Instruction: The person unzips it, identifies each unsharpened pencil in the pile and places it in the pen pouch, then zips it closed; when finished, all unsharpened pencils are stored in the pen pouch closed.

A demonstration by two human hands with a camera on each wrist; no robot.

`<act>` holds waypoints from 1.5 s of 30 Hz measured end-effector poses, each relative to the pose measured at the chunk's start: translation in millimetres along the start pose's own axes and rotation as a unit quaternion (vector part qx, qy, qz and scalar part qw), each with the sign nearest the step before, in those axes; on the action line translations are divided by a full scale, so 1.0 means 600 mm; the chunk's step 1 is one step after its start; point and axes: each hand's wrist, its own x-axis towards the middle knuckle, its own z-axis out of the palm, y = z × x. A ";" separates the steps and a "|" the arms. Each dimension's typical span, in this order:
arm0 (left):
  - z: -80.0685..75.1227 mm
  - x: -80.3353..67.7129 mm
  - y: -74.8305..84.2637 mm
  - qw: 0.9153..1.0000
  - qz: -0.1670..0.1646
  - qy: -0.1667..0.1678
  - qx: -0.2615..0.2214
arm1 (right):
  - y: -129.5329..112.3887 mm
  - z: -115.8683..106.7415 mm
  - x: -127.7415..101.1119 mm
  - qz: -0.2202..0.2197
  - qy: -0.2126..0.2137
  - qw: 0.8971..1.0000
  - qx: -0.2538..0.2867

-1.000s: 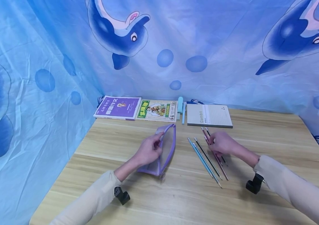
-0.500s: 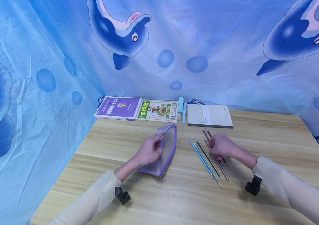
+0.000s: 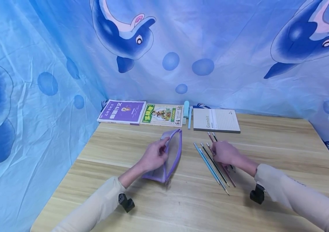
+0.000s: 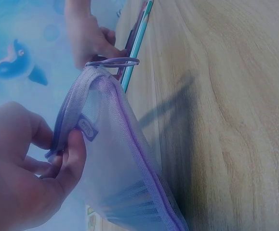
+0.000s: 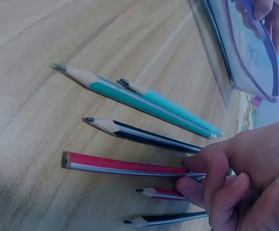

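Observation:
On the left of the head view, my left hand (image 3: pixel 153 155) pinches the side of a purple mesh pencil pouch (image 3: pixel 156 174), whose zipped mouth gapes toward the right. Thumb and fingers grip its rim beside a small label (image 4: pixel 87 127) in the left wrist view. My right hand (image 3: pixel 224 152) is over the pencils at the right, pinching a red pencil (image 5: pixel 125 164) between thumb and fingers. Another red pencil (image 5: pixel 166 193) and a black one (image 5: pixel 170 219) lie under that hand. Beside them rest a black pencil (image 5: pixel 144 136) and two teal pencils (image 5: pixel 149 110).
Along the back lie a purple book (image 3: pixel 122 111), a green-and-yellow book (image 3: pixel 162 114), a light blue stapler-like item (image 3: pixel 186 109), a slim blue pen (image 3: pixel 189 118) and a Gambit notebook (image 3: pixel 216 120). A dolphin-printed cloth (image 3: pixel 225 42) hangs behind the wooden table (image 3: pixel 181 209).
My right hand has shifted slightly left, and the eraser end of the red pencil in its fingers has moved left toward the black pencil. My left hand and the pouch have stayed put.

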 end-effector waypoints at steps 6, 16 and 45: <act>0.000 -0.001 -0.001 1.000 -0.002 -0.001 -0.002 | 0.002 0.003 0.004 -0.004 0.009 1.000 0.003; 0.000 -0.003 0.000 1.000 -0.003 0.000 -0.010 | 0.001 -0.007 -0.001 -0.018 0.017 0.996 0.087; 0.001 -0.001 -0.001 1.000 -0.002 -0.004 -0.007 | -0.120 -0.019 0.034 0.059 0.004 0.931 0.360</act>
